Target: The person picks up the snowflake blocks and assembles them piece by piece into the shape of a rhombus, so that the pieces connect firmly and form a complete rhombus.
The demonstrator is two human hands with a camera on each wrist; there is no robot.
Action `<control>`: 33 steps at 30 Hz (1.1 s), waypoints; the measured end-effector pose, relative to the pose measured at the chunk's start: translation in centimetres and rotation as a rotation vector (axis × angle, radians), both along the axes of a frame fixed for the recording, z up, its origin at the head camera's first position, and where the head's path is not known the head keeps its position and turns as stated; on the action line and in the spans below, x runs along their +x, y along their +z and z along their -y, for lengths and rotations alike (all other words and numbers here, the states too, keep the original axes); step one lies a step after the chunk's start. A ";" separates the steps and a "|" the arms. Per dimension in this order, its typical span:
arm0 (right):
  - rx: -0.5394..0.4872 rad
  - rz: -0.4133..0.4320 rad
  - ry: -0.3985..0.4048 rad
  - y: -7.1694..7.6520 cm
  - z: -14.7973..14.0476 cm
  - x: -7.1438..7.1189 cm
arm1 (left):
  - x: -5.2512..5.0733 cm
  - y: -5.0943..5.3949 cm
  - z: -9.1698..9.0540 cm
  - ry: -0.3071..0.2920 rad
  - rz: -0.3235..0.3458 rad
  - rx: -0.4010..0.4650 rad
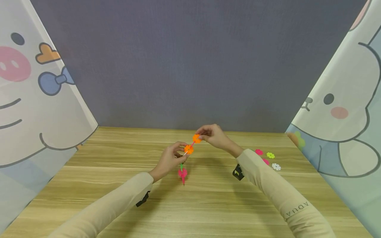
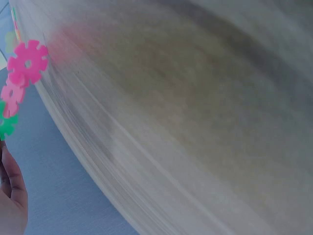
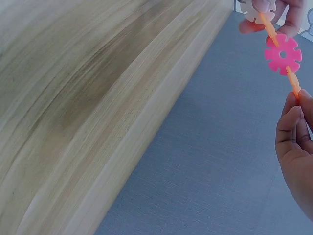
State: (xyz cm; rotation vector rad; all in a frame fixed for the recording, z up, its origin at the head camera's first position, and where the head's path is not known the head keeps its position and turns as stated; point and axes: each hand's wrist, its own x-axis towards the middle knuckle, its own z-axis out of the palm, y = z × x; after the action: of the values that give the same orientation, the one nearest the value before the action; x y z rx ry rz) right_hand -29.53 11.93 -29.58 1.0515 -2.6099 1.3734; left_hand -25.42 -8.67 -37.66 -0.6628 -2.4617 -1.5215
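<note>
A chain of flower-shaped discs hangs between the two hands above the table. My right hand (image 1: 215, 136) pinches the orange disc (image 1: 196, 138) at its upper end, and a pink disc (image 3: 283, 55) seen edge-on in the head view joins it to a second orange disc (image 1: 189, 149). My left hand (image 1: 172, 158) grips the chain at a white disc (image 3: 257, 11) just below that. Under the left fingers dangle a green disc (image 2: 7, 122) and pink discs (image 1: 182, 172). In the right wrist view, the right hand (image 3: 299, 142) holds the orange end between thumb and finger.
Loose discs lie on the wooden table (image 1: 208, 211) at the right, among them a pink one (image 1: 259, 152), a yellow-green one (image 1: 270, 155) and a white one (image 1: 276, 167). A grey panel (image 1: 190, 66) stands behind the table, with cartoon-printed sheets at both sides.
</note>
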 end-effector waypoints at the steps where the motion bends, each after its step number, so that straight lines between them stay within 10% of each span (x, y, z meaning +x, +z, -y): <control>1: -0.008 0.007 0.000 -0.4 -0.1 -0.4 | 0.0 0.0 0.0 0.004 -0.001 0.000; 14: -0.044 -0.013 0.015 -1.4 -0.5 -1.2 | -0.2 -0.2 -0.8 0.023 0.143 0.125; 22: -0.045 -0.024 0.008 -1.4 -0.5 -1.0 | 1.4 1.8 -1.5 0.035 0.163 0.249; 33: -0.067 -0.027 -0.018 -1.6 0.0 -0.9 | 0.0 0.1 -1.5 0.091 0.157 0.307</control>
State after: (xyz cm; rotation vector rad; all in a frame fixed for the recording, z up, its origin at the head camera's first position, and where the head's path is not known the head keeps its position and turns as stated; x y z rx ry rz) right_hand -30.43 11.94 -31.22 1.0279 -2.5292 1.4215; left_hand -25.46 -7.20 -37.55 -0.3845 -2.2527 -1.9233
